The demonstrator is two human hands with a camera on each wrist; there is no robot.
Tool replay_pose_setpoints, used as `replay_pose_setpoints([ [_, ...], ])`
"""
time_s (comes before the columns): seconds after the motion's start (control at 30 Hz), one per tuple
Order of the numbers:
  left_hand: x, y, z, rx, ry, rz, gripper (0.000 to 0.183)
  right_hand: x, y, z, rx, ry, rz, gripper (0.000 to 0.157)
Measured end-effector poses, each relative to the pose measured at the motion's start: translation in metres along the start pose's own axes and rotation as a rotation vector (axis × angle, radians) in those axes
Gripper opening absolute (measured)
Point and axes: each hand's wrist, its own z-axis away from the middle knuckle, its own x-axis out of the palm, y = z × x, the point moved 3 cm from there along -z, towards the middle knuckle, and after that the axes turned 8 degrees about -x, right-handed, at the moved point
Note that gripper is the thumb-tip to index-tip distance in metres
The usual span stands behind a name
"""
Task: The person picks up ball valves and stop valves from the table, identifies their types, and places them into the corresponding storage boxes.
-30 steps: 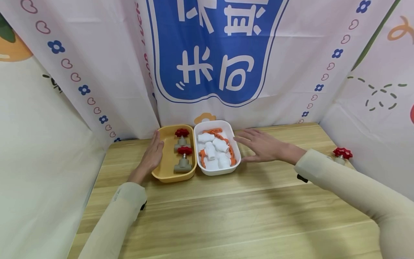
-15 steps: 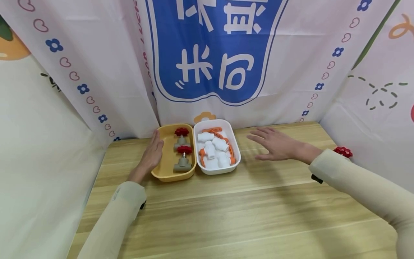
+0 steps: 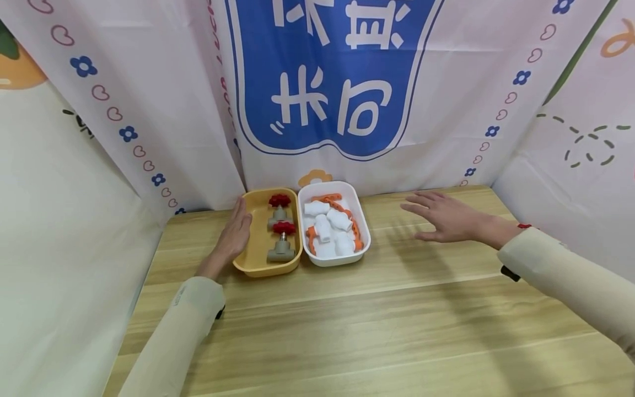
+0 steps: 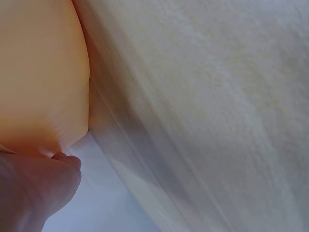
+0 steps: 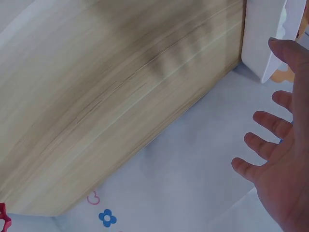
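Observation:
My left hand (image 3: 233, 237) rests along the left wall of the yellow tray (image 3: 255, 237), fingers straight. In the left wrist view, the hand (image 4: 36, 188) touches the tray's side (image 4: 43, 72). Two grey stop valves with red handwheels, one nearer (image 3: 281, 252) and one farther (image 3: 279, 214), stand in that tray's right half. Beside it is the white tray (image 3: 337, 261), with several white ball valves (image 3: 323, 229) and orange handles (image 3: 357, 231). My right hand (image 3: 448, 220) hovers over the table to its right, fingers spread and holding nothing; the right wrist view shows this hand (image 5: 285, 169) too.
Both trays stand side by side near the back edge of the wooden table (image 3: 317, 331). A printed cloth (image 3: 446, 110) hangs behind it, with cloth at both sides. Part of a red handwheel (image 3: 524, 225) shows behind the right sleeve, near the table's right edge.
My right hand has moved right, away from the white tray's edge, with its fingers still spread. The left hand has stayed against the yellow tray. Both trays look unmoved.

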Motion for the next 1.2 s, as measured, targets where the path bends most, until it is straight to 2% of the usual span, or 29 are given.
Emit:
replay_pose_setpoints([
  [0.27, -0.001, -0.001, 0.0, -0.002, -0.006, 0.01, 0.069, -0.003, 0.008, 0.022, 0.044, -0.079, -0.04, 0.069],
  [0.77, -0.001, 0.0, 0.0, -0.002, -0.011, 0.005, 0.067, -0.005, 0.022, 0.066, 0.102, -0.102, -0.043, 0.066],
  [1.2, 0.0, -0.001, -0.001, -0.006, -0.005, 0.002, 0.066, -0.001, 0.033, 0.104, 0.197, -0.221, -0.061, 0.085],
])
